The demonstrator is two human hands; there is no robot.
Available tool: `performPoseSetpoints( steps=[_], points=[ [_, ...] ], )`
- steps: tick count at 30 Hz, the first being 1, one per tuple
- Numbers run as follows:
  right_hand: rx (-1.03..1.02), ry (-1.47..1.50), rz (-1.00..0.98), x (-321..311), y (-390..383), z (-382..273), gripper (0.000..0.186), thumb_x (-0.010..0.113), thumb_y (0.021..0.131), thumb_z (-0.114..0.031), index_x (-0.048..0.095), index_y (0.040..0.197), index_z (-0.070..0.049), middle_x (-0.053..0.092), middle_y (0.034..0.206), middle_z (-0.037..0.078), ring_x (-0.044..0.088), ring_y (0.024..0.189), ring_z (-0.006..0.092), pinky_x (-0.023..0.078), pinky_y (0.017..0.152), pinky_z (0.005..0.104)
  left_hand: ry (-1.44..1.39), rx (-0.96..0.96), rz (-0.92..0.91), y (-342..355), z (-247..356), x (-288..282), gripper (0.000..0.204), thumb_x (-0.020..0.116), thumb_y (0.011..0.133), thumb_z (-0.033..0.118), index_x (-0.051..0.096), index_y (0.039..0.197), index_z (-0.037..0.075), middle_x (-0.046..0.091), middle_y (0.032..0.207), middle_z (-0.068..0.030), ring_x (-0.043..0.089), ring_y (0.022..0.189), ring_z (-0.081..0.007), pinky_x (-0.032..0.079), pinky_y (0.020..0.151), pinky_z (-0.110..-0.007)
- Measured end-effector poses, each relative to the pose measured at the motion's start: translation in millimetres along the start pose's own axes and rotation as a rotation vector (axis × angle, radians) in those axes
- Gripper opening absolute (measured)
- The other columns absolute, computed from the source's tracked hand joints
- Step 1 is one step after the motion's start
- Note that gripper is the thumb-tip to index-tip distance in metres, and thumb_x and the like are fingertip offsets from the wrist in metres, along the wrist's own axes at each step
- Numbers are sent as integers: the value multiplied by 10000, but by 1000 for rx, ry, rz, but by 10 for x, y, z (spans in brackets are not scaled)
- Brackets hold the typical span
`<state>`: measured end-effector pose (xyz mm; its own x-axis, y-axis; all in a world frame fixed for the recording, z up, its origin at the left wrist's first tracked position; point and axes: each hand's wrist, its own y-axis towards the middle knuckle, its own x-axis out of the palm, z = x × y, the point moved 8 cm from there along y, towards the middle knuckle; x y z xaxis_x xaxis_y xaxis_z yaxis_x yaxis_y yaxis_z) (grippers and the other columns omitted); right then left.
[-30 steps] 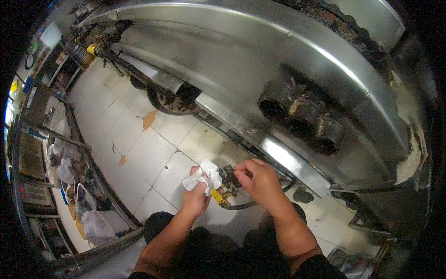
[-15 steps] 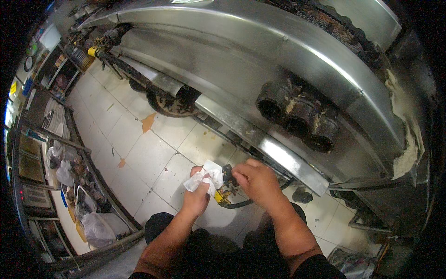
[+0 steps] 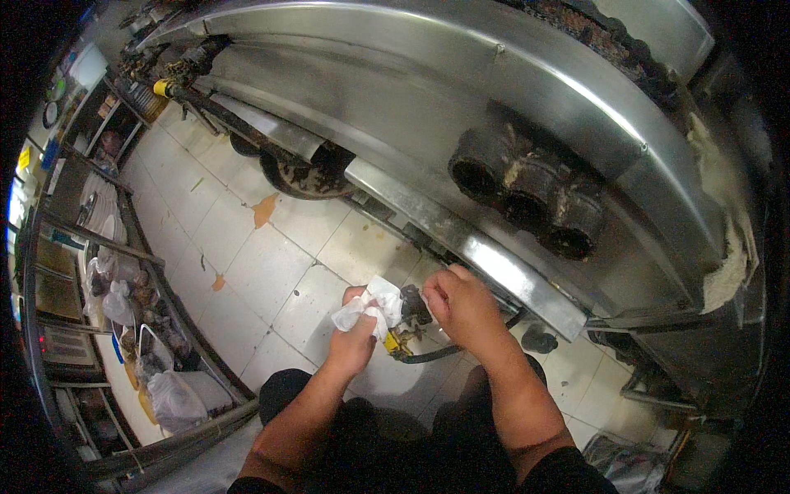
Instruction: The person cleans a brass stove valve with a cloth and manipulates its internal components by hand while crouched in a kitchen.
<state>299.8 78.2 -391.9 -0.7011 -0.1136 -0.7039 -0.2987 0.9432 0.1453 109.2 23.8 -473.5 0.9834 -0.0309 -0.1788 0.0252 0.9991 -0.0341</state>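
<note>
Crumpled white tissue [image 3: 380, 298] is bunched in my left hand [image 3: 354, 342], thumb on top and fingers closed around it. Against the tissue's right side sits a black grimy cylindrical fitting [image 3: 414, 305]. Just below it are brass-coloured parts and a yellow valve piece [image 3: 392, 342], from which a black hose [image 3: 436, 356] curves right, under my right arm. My right hand [image 3: 461, 306] is closed, its fingertips curled together just right of the black fitting. Whatever it pinches, if anything, is hidden or too small to name.
A steel stove front [image 3: 395, 99] with three blackened round pipes [image 3: 527, 193] rises ahead. A steel ledge [image 3: 469, 251] runs low along it. A dark round pan [image 3: 304, 177] lies beneath. At left stands a shelf rack [image 3: 193, 333] with plates and bagged goods. White floor tiles [image 3: 247, 280] lie below.
My right hand has drawn slightly right and up, leaving a small gap from the black fitting. My left hand and the tissue have shifted slightly right. The view has tilted a little.
</note>
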Motion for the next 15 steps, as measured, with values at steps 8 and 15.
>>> performPoseSetpoints(
  steps=[8, 15],
  points=[
    [-42, 0, 32, -47, 0, -44, 107, 687, 882, -100, 638, 951, -35, 630, 893, 174, 643, 807, 380, 517, 697, 429, -176, -12, 7, 11, -60, 89, 290, 557, 980, 230, 459, 1223, 105, 549, 1074, -21, 536, 987, -120, 453, 876, -294],
    [42, 116, -153, 60, -36, 15, 82, 670, 890, -105, 655, 923, -31, 639, 893, 169, 655, 802, 350, 524, 702, 413, -185, 2, 2, 9, 56, 107, 310, 584, 963, 213, 453, 1226, 111, 543, 1087, -29, 552, 993, -138, 463, 888, -317]
  ],
)
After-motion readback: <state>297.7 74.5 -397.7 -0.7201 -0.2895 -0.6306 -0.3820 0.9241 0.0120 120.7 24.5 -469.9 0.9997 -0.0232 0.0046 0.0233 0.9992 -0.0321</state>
